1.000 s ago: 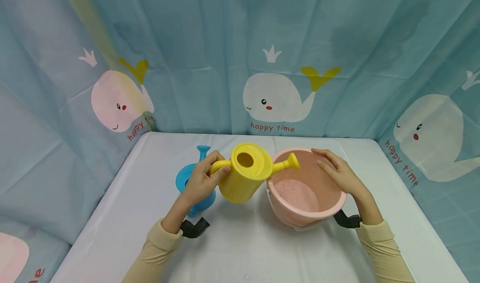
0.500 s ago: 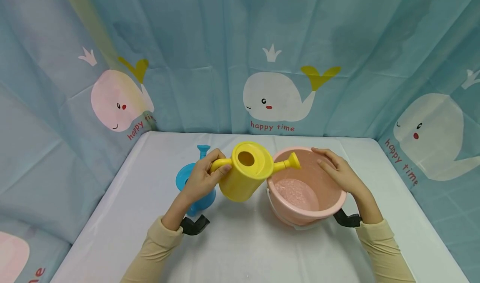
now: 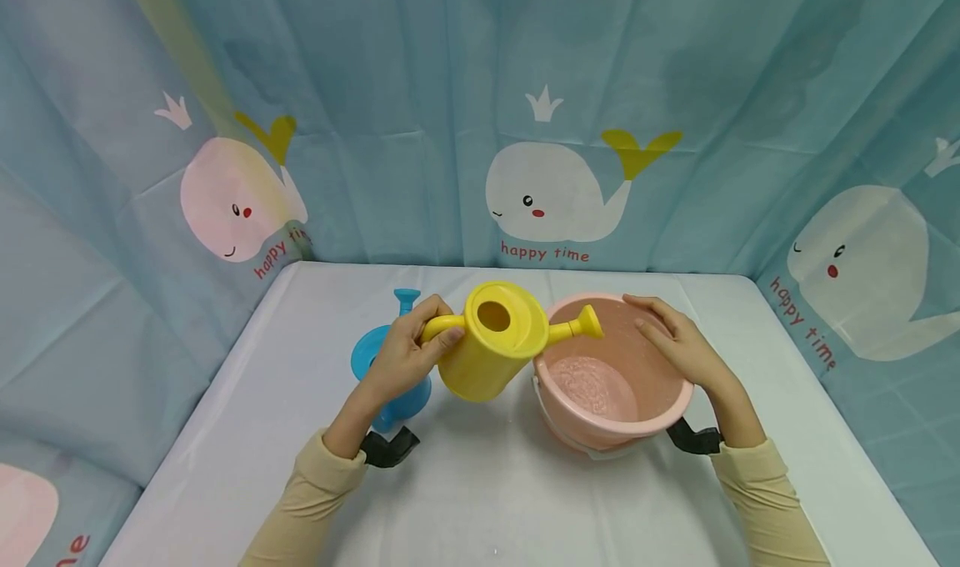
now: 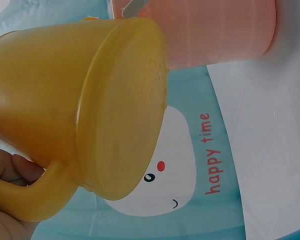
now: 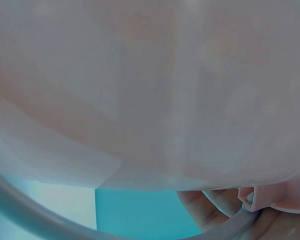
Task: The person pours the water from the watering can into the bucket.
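The left hand (image 3: pixel 401 355) grips the handle of a yellow watering can (image 3: pixel 480 367), tilted to the right with its spout over the pink bucket (image 3: pixel 573 425). Rippled liquid shows at the bucket's bottom. Over the bucket's right rim lies the right hand (image 3: pixel 686 346), thumb inside and fingers along the far edge. In the left wrist view the can's base (image 4: pixel 125 110) fills the middle, with the hand (image 4: pixel 12 170) around its handle. Filling the right wrist view is the bucket's outer wall (image 5: pixel 150 100), with fingers (image 5: pixel 205 210) below its rim.
A blue watering can (image 3: pixel 408 402) stands on the white table (image 3: pixel 480 500), behind and partly hidden by the left hand. A pale handle hangs along the bucket's near side. Blue curtains (image 3: pixel 420 183) with printed whales surround the table's back and sides.
The yellow can and both hands are almost where they were. The ripples in the bucket's liquid have changed shape.
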